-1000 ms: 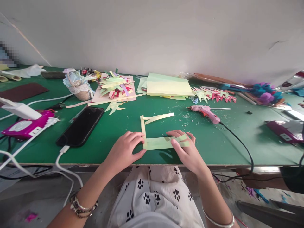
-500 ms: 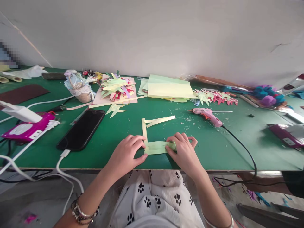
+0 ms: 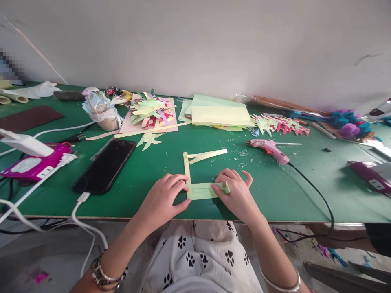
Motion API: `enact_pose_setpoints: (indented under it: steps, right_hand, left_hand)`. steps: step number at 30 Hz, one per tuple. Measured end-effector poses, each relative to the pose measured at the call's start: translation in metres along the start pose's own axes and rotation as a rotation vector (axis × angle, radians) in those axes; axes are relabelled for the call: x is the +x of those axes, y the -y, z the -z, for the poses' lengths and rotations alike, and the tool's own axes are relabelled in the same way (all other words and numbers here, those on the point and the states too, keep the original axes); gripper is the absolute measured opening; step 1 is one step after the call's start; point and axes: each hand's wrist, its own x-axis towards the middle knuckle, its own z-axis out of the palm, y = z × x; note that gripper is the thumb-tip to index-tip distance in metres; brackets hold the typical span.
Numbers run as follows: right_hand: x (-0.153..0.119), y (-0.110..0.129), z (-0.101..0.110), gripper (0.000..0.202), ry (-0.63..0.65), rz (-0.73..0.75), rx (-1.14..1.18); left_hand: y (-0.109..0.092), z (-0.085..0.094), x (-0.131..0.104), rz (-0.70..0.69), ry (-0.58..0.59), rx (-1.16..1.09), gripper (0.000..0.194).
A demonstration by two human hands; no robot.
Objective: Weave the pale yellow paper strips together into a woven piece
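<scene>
A light green paper strip (image 3: 201, 191) lies flat near the table's front edge, its right end curled up under my right hand (image 3: 235, 193). The fingers of that hand are closed on the curled end. My left hand (image 3: 168, 195) rests at the strip's left end, thumb and fingertips apart, touching the spot where a pale yellow strip (image 3: 186, 167) crosses it and runs away from me. Two narrow yellow strips (image 3: 210, 154) form a thin V just beyond.
A pink glue gun (image 3: 270, 149) with a black cord lies to the right. At the left are a black phone (image 3: 105, 166) and a magenta power strip (image 3: 39, 165). Paper sheets (image 3: 220, 115) and a heap of cut strips (image 3: 151, 110) lie at the back.
The fingers of my right hand have shifted on the green strip's curled end, with the thumb now pressed further left over it. My left hand has hardly moved.
</scene>
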Motion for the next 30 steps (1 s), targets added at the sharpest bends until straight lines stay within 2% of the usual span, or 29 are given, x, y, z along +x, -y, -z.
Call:
enact_pose_setpoints:
  steps: [15, 22, 27, 30]
  right_hand:
    - [0.0025, 0.0004, -0.0026, 0.012, 0.003, 0.035, 0.002]
    - [0.0048, -0.0003, 0.0002, 0.012, 0.049, 0.022, 0.040]
    - [0.0050, -0.0012, 0.0009, 0.009, 0.043, 0.020, 0.058]
    - [0.0043, -0.0045, 0.0008, 0.015, 0.016, -0.002, 0.081]
  left_hand:
    - [0.0024, -0.0024, -0.0002, 0.005, -0.008, 0.013, 0.011]
    - [0.0025, -0.0021, 0.0005, 0.009, 0.014, 0.015, 0.011]
    - [0.0025, -0.0009, 0.0005, 0.009, 0.017, 0.003, 0.025]
    - [0.0013, 0.0002, 0.0009, 0.013, 0.017, 0.001, 0.026]
